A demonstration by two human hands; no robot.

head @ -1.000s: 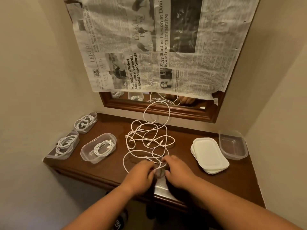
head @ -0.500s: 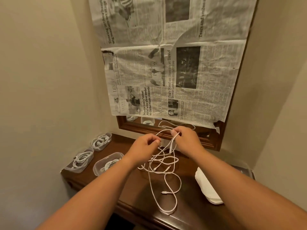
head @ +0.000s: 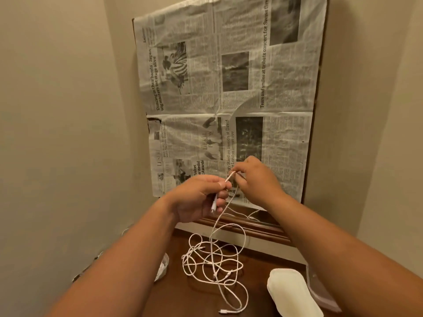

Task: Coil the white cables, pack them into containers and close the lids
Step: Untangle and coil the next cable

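- At the near right of the wooden table (head: 178, 298): stack of white lids (head: 290, 291), with a clear container (head: 320, 291) just beside it on the right.
- At mid-table: loose tangle of white cables (head: 212, 261), uncoiled, one connector end lying nearest the front edge.
- At the left, mostly hidden behind the left forearm: second container (head: 163, 268); contents not discernible.
- High above the tangle: left hand (head: 199, 197), fingers curled, thumb and forefinger pinching one cable strand (head: 230, 177), plug end protruding below the fingers.
- Just beside it: right hand (head: 258, 181), fingertips pinching the same strand; remainder of the strand hanging down into the tangle.
- Behind the hands: wooden mirror frame (head: 256, 229), upper part covered by newspaper (head: 229, 99).
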